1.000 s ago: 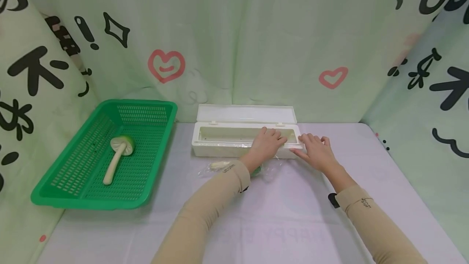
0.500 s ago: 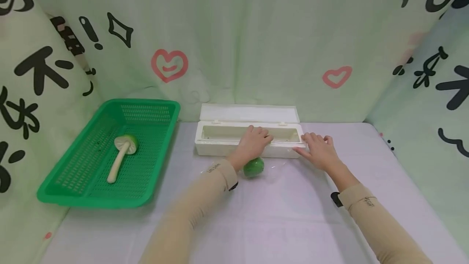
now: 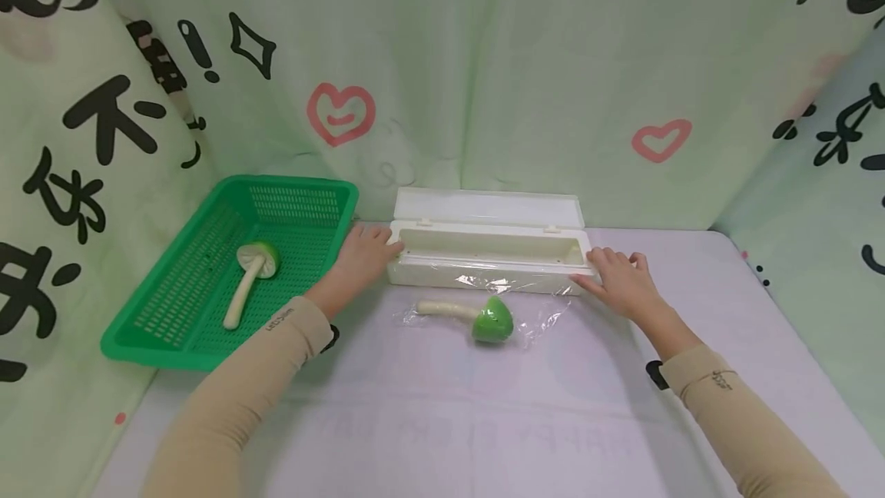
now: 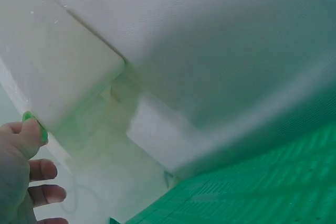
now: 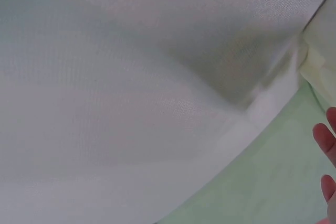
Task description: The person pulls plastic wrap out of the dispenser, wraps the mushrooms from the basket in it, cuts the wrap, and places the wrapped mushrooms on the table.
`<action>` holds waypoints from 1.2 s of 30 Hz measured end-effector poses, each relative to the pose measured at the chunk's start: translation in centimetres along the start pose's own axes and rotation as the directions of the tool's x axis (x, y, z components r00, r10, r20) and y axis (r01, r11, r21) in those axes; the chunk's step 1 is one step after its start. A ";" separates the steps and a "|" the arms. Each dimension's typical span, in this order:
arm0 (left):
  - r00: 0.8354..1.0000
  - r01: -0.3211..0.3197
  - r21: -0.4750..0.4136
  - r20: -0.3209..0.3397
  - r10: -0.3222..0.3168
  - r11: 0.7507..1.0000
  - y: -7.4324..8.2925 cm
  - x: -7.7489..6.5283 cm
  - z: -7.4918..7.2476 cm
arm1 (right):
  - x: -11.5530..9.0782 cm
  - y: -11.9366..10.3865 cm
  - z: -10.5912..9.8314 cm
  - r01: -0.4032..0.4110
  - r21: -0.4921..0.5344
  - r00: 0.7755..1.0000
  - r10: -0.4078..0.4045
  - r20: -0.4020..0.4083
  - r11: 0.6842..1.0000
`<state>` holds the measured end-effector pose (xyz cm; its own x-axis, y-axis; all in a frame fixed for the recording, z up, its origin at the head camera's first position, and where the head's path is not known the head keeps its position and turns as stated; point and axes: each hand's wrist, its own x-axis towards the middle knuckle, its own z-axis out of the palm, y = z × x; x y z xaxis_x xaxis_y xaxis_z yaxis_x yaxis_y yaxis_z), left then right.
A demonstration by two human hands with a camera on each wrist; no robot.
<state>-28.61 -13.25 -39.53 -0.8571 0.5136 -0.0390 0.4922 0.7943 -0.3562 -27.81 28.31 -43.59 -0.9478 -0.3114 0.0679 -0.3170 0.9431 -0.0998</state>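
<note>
A long white plastic box [image 3: 429, 273], its lid [image 3: 487, 207] raised at the back, stands on the table. Clear plastic film [image 3: 477, 281] hangs over its front. A green-capped, pale-stemmed mushroom [image 3: 493, 320] lies on its side before the box, with crinkled film around it. At the box's left end is my left hand [image 3: 361, 258]; its thumb [image 4: 32, 134] touches the corner while the other fingers stay spread apart. My right hand [image 3: 622, 283] is at the right end, thumb toward the front corner, fingers [image 5: 324, 139] loosely extended beside the box.
Left of the box stands a green perforated basket [image 3: 166, 356] holding another green-and-white mushroom [image 3: 257, 261]. A light green printed curtain [image 3: 553, 60] closes off the back and sides, right behind the raised lid. The table has a pale cloth [image 3: 449, 421].
My left hand has moved left along the box from its right half to its left end, uncovering the mushroom in front. The right hand stays at the right end. The head view has shifted slightly.
</note>
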 end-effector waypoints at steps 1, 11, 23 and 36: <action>1.000 0.004 0.006 0.014 -0.004 1.000 -0.2 -0.1 0.0 | 0.0 0.0 0.0 0.001 -0.001 1.000 -0.001 0.001 1.000; 0.999 0.011 -0.026 -0.038 -0.012 1.000 -0.1 -0.3 0.3 | -0.2 0.1 0.0 0.006 0.000 1.000 -0.006 -0.004 1.000; 0.992 -0.007 -0.162 -0.128 -0.014 0.987 1.0 -0.1 0.1 | -0.3 -0.1 -0.2 0.009 0.010 1.000 -0.009 0.000 1.000; 0.967 -0.002 -0.022 -0.254 -0.004 1.000 4.1 0.8 1.2 | -0.4 -0.1 -0.3 -0.017 0.041 1.000 0.017 0.005 0.999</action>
<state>-27.49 -9.97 -42.13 -0.7926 0.5759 0.2004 0.4967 0.8004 -0.3355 -27.36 28.34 -43.29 -0.9531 -0.2962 0.0617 -0.3021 0.9426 -0.1421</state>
